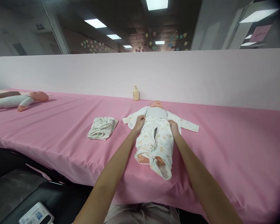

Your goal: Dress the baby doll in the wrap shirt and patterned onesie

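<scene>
A baby doll (156,104) lies on its back on the pink-covered table, its head toward the wall. Patterned white baby pants (162,133) cover its legs up to the waist, and its feet show at the leg openings. My left hand (139,122) is closed on the waistband at the doll's left-of-picture side. On the other side, my right hand (174,127) grips the same waistband. Under the doll's trunk a white patterned baby jacket (189,125) lies spread, its sleeves out to both sides. A pale undershirt (156,112) covers the chest.
Folded patterned cloth (102,128) lies left of the doll. A pump bottle (135,93) stands by the white wall (95,74). Another doll (23,101) lies at the far left of the pink cloth (72,124). A black chair (60,199) with a white device (36,214) is at lower left.
</scene>
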Action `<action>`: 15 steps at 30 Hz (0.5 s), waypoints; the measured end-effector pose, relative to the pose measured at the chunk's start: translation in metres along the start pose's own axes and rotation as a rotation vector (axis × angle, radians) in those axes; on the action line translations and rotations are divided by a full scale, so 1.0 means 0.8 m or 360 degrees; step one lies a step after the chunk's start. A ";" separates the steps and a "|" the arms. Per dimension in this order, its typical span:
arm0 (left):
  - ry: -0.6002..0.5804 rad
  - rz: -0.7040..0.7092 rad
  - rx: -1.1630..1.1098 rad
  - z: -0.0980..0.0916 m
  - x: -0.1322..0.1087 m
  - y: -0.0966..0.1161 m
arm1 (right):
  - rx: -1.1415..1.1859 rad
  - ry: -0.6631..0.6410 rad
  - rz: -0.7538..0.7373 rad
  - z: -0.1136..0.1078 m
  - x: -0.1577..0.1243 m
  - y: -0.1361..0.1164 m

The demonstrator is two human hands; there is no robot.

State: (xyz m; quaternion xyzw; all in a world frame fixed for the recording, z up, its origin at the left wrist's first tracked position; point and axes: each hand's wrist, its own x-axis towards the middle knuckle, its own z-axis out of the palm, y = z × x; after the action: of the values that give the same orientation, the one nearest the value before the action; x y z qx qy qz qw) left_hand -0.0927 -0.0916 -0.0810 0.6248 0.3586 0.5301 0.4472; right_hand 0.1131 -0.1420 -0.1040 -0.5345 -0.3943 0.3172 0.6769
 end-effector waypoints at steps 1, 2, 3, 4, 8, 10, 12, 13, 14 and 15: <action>-0.0049 0.0029 0.0053 -0.004 0.005 -0.003 | -0.0083 0.0016 -0.0055 -0.002 0.004 0.000; -0.0109 0.0074 0.0147 -0.008 0.011 -0.005 | -0.0161 0.0020 -0.0108 -0.004 0.008 0.000; -0.0169 0.0129 0.0273 -0.011 0.017 -0.006 | -0.0234 0.0014 -0.0156 -0.005 0.013 -0.001; -0.0220 0.0182 0.0414 -0.014 0.024 -0.007 | -0.0306 0.0012 -0.0195 -0.006 0.017 -0.002; -0.0178 0.0123 0.0671 -0.012 0.050 -0.013 | -0.0555 0.0112 -0.0239 -0.002 0.037 -0.002; -0.0109 0.0000 0.0636 -0.006 0.061 -0.019 | -0.0628 0.0206 -0.0206 0.001 0.045 0.005; -0.0083 -0.0106 0.0590 -0.001 0.070 -0.027 | -0.0657 0.0244 -0.0145 0.003 0.052 0.015; -0.0077 -0.0159 0.0560 0.000 0.072 -0.030 | -0.0656 0.0239 -0.0111 0.003 0.055 0.020; -0.0077 -0.0211 0.0522 0.001 0.074 -0.034 | -0.0647 0.0224 -0.0078 0.003 0.058 0.024; -0.0085 -0.0261 0.0474 0.000 0.075 -0.036 | -0.0629 0.0202 -0.0048 0.003 0.060 0.027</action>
State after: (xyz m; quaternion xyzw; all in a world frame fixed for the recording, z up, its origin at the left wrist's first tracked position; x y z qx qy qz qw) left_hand -0.0808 -0.0261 -0.0877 0.6667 0.4710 0.4160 0.4007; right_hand 0.1344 -0.0947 -0.1154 -0.6699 -0.4133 0.1892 0.5871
